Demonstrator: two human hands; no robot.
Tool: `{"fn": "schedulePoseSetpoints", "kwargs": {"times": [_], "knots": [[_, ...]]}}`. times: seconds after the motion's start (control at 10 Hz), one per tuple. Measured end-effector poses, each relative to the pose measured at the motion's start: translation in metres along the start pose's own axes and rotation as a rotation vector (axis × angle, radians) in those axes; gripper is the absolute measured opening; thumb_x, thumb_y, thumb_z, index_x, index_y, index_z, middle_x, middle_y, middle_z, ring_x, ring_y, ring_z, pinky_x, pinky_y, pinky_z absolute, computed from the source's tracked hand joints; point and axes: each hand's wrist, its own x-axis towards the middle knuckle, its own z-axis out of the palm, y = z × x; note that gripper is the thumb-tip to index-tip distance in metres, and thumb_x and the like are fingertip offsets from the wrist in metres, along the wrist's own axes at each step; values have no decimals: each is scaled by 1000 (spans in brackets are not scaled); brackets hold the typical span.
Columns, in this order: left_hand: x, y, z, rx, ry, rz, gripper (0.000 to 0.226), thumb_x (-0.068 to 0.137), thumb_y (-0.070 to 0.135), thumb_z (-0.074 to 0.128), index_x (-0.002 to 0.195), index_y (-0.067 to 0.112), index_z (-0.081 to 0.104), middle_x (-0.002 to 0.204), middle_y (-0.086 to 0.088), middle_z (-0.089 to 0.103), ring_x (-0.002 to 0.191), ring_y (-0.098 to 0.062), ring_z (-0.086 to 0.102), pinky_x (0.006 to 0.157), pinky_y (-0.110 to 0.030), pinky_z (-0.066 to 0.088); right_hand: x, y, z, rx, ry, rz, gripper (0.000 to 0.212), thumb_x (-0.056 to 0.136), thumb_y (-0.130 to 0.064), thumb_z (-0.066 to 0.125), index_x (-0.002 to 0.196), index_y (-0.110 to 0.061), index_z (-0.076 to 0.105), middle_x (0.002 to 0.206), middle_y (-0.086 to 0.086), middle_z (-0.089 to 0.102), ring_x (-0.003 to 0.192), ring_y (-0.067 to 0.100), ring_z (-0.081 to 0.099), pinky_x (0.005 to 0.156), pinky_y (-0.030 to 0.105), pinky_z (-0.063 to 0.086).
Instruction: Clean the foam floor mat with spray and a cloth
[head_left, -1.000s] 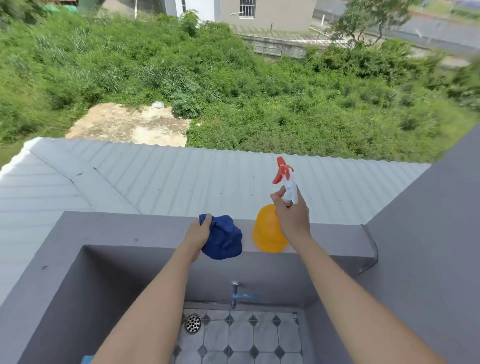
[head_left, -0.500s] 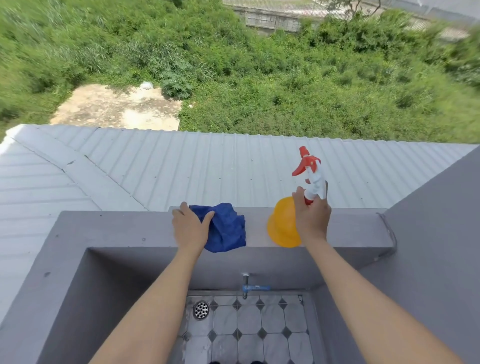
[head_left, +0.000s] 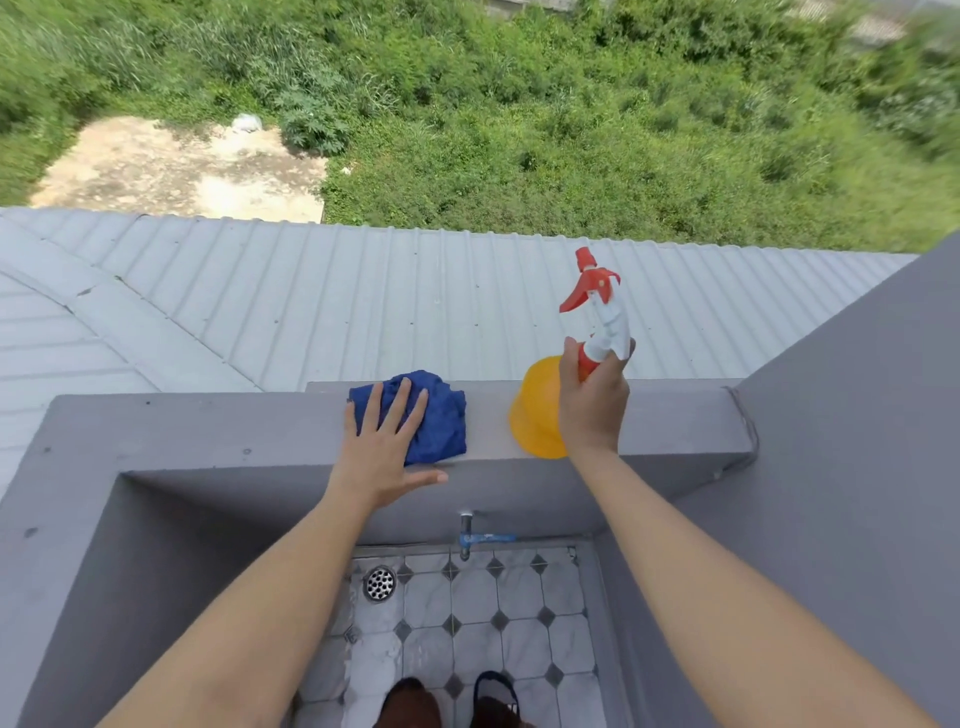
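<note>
Atop the grey parapet ledge (head_left: 675, 421), yellow spray bottle (head_left: 535, 410) upright, neck wrapped by right hand (head_left: 592, 400), fingers curled tight below red-and-white trigger head (head_left: 597, 306); just left, crumpled blue cloth (head_left: 441, 415) under left hand (head_left: 384, 447), fingers spread flat, thumb out along ledge edge.

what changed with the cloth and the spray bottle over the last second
The left hand set the blue cloth down on the grey ledge and opened from a pinch to lie flat on it. The right hand kept its grip on the neck of the yellow spray bottle, which stays on the ledge.
</note>
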Motion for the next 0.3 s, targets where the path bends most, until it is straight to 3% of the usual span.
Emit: {"fn": "schedulePoseSetpoints", "kwargs": {"times": [0.1, 0.2, 0.3], "knots": [[1, -2, -8, 15, -51, -2, 115, 58, 96, 1, 149, 26, -13, 158, 1, -15, 145, -34, -10, 113, -59, 3, -3, -5, -3, -12, -61, -3, 42, 100, -29, 51, 131, -5, 35, 94, 5, 60, 85, 26, 63, 64, 27, 43], [1, -2, -19, 30, -139, 7, 120, 49, 98, -8, 144, 26, -24, 157, 1, -21, 142, -30, -23, 115, -56, -1, -2, 3, -10, 0, -176, 17, 52, 100, -36, 48, 140, -10, 30, 117, 5, 60, 107, 28, 60, 78, 28, 45], [0, 5, -37, -46, -165, -30, 116, 53, 96, 0, 148, 32, -17, 159, 4, -15, 144, -28, -18, 115, -54, -1, -6, 16, -36, -45, -306, -84, 66, 97, -49, 40, 154, -31, 11, 157, -2, 31, 144, 21, 31, 108, 32, 34]]}}
